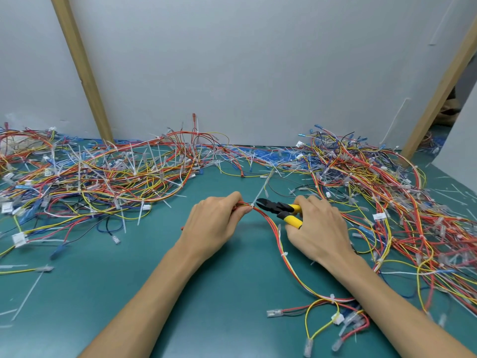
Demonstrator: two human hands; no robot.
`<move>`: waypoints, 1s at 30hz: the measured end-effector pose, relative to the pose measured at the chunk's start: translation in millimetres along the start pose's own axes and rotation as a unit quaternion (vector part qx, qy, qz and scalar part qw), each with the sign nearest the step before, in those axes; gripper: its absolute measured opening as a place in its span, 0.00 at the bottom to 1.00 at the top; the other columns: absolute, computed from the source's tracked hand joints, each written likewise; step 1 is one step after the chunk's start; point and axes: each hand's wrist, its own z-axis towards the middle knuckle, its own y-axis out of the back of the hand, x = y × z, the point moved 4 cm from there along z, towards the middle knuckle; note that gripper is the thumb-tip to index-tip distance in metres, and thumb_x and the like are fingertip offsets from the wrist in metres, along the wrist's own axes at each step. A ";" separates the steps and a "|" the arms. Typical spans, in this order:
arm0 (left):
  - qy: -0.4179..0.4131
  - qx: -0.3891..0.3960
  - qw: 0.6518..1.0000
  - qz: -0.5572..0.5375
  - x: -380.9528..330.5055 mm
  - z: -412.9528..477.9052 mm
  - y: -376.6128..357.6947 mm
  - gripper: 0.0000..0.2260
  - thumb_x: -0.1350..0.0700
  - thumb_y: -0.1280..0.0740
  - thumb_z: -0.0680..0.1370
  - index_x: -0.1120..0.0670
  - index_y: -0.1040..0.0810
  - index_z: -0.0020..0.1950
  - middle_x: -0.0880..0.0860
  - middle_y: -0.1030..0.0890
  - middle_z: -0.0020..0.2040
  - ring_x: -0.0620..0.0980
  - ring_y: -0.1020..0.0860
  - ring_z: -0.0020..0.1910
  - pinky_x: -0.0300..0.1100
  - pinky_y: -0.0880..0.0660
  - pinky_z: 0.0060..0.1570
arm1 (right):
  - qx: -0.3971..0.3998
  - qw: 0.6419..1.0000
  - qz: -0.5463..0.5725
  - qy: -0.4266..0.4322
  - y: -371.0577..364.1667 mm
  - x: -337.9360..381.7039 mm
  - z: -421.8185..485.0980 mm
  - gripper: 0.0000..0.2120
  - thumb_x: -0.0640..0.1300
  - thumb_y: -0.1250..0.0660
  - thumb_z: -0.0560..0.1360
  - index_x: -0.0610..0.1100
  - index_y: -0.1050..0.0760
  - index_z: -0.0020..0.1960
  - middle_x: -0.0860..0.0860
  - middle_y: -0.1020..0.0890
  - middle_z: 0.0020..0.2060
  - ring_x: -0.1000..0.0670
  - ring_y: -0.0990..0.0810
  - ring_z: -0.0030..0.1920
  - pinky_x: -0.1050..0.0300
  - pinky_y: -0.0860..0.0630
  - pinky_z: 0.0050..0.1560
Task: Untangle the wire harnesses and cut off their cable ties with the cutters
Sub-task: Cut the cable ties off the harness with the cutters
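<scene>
Green counter (108, 280) under a grey wall (258, 73), with a left heap (90, 177) and a right heap (387, 189) of tangled harnesses. Mid-counter, the left hand (214, 223) pinches one harness (284, 257) just beside its white tie (251, 204). The right hand (320, 228) grips the yellow-handled cutters (278, 209), their tip at that tie.

Green table (227, 319), strewn wire harnesses (103, 177)
</scene>
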 end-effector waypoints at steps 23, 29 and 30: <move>0.034 0.000 0.996 -0.080 18.7 -0.2 -12.9 0.10 0.49 0.35 0.82 0.49 0.23 0.41 0.41 0.26 0.27 0.43 0.30 0.28 0.44 0.34 0.33 | 0.079 0.993 -0.010 0.087 -10.7 6.4 25.4 0.11 0.56 0.38 0.67 0.48 0.31 0.36 0.51 0.28 0.30 0.41 0.26 0.36 0.53 0.36 0.34; 0.120 0.025 0.988 -0.093 26.5 6.7 -15.9 0.14 0.49 0.36 0.82 0.49 0.26 0.36 0.47 0.30 0.25 0.46 0.31 0.29 0.45 0.39 0.33 | 0.210 0.975 -0.022 0.075 -13.1 15.1 55.5 0.09 0.54 0.36 0.69 0.49 0.26 0.40 0.50 0.29 0.35 0.48 0.28 0.35 0.57 0.38 0.31; 0.130 0.023 0.986 -0.097 27.4 6.4 -15.4 0.15 0.49 0.37 0.82 0.50 0.26 0.36 0.48 0.30 0.25 0.46 0.32 0.29 0.45 0.40 0.33 | 0.222 0.972 -0.024 0.074 -14.1 16.7 57.9 0.09 0.54 0.36 0.69 0.49 0.27 0.40 0.50 0.30 0.35 0.49 0.29 0.34 0.57 0.39 0.30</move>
